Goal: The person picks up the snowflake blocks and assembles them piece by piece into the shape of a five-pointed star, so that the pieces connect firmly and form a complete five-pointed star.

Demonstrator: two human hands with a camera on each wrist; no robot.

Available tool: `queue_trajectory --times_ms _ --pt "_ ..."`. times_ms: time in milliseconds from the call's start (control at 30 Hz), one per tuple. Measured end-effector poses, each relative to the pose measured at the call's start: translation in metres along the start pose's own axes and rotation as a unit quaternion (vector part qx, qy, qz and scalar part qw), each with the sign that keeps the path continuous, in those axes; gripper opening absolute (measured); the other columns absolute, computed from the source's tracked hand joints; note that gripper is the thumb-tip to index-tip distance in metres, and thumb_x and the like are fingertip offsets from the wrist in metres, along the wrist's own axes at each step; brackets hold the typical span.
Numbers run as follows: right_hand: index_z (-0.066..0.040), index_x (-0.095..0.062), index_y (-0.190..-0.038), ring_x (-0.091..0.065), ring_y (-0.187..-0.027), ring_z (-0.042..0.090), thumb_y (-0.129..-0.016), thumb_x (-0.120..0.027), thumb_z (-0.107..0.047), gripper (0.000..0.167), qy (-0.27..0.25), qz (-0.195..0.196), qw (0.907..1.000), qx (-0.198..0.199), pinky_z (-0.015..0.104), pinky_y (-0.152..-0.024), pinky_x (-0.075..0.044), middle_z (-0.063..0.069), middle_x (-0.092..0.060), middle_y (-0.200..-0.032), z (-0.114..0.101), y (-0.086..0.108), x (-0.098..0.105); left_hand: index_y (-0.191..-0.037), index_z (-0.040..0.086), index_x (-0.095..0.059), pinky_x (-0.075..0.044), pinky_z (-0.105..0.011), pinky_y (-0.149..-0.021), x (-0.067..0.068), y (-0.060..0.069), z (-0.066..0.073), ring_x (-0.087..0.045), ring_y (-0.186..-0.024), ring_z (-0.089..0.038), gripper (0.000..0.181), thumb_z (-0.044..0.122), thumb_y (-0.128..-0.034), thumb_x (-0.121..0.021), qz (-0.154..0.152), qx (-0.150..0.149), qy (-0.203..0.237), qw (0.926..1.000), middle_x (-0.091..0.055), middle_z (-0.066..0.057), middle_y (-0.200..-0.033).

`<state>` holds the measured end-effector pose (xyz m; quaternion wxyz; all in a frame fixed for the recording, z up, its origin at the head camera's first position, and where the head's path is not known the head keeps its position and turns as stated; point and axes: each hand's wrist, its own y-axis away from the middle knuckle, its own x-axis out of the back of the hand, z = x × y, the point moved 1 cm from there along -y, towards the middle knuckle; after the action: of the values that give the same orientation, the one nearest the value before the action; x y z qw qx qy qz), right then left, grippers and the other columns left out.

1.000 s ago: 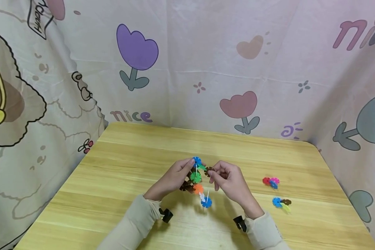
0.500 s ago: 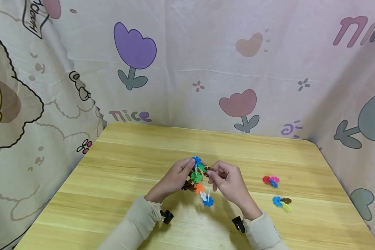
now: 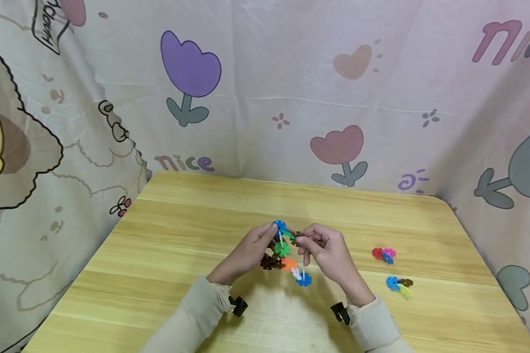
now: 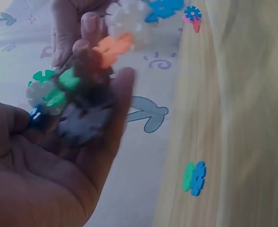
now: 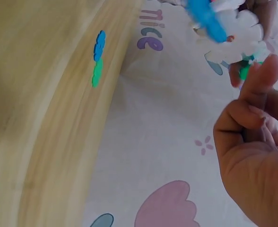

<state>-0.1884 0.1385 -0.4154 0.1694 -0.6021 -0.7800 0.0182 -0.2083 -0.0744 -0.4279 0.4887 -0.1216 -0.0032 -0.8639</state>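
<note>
A chain of interlocking snowflake discs is held between both hands above the table. My left hand [image 3: 246, 252] grips its left side, thumb at a blue disc [image 3: 279, 226] on top. A green disc [image 3: 282, 248] sits in the middle, with brown discs [image 3: 270, 262] below it. From these an orange disc [image 3: 289, 264], a white one and a lower blue disc [image 3: 304, 279] hang toward the right. My right hand [image 3: 329, 250] pinches a brown disc [image 3: 298, 239] at the chain's right side. In the left wrist view, dark discs [image 4: 84, 123] lie blurred against my left fingers.
To the right on the wooden table [image 3: 181, 211] lies a red, pink and blue disc cluster [image 3: 384, 254]. Nearer the front is a blue, brown and yellow cluster [image 3: 399, 284]. A printed curtain [image 3: 265, 73] hangs behind the table.
The chain's lower end, with the orange, white and blue discs, has swung right and slightly up. Both hands have shifted slightly and keep their holds.
</note>
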Motion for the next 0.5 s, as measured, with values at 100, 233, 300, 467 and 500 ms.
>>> queue_trajectory --times_ms 100,233,300,467,500 --pt "0.001 -0.070 -0.099 -0.063 -0.053 0.022 -0.101 -0.064 -0.001 0.007 0.001 -0.020 0.9998 0.001 0.033 -0.050 -0.056 0.017 -0.068 -0.076 -0.001 0.000 0.002 -0.134 0.001 -0.062 -0.057 -0.038 -0.087 0.002 0.000 0.000 -0.064 -0.096 -0.020 0.051 0.032 -0.1163 -0.027 -0.008 0.021 0.038 0.9990 -0.066 -0.011 -0.111" --pt "0.002 -0.069 -0.106 -0.064 -0.058 0.022 -0.105 -0.057 0.001 0.012 0.010 -0.049 0.9987 0.010 0.034 -0.057 -0.059 0.019 -0.067 -0.081 -0.005 0.001 0.002 -0.129 -0.004 -0.061 -0.058 -0.038 -0.086 0.005 0.000 0.000 -0.063 -0.091 -0.020 0.047 0.028 -0.1161 -0.029 -0.015 0.031 0.078 0.9964 -0.062 -0.014 -0.107" --pt "0.001 -0.068 -0.107 -0.063 -0.059 0.022 -0.105 -0.055 0.002 0.013 0.022 -0.054 0.9982 0.017 0.032 -0.056 -0.058 0.018 -0.067 -0.082 -0.006 0.001 0.002 -0.126 -0.006 -0.060 -0.058 -0.038 -0.087 0.006 0.000 0.001 -0.063 -0.094 -0.020 0.046 0.029 -0.1158 -0.032 -0.016 0.031 0.084 0.9959 -0.062 -0.014 -0.111" --pt "-0.002 -0.070 -0.102 -0.062 -0.057 0.020 -0.103 -0.059 0.003 0.013 0.057 -0.055 0.9962 0.036 0.027 -0.051 -0.052 0.006 -0.067 -0.078 -0.011 0.002 0.001 -0.136 0.004 -0.058 -0.060 -0.040 -0.083 0.008 0.002 0.003 -0.066 -0.092 -0.021 0.038 0.031 -0.1118 -0.049 -0.012 0.032 0.063 0.9974 -0.067 -0.013 -0.114" --pt "-0.003 -0.071 -0.101 -0.062 -0.056 0.019 -0.103 -0.059 0.002 0.013 0.063 -0.056 0.9956 0.041 0.027 -0.050 -0.051 0.004 -0.067 -0.078 -0.012 0.002 0.001 -0.138 0.007 -0.058 -0.061 -0.039 -0.082 0.008 0.002 0.004 -0.067 -0.090 -0.021 0.037 0.030 -0.1103 -0.053 -0.009 0.030 0.056 0.9980 -0.068 -0.013 -0.113"
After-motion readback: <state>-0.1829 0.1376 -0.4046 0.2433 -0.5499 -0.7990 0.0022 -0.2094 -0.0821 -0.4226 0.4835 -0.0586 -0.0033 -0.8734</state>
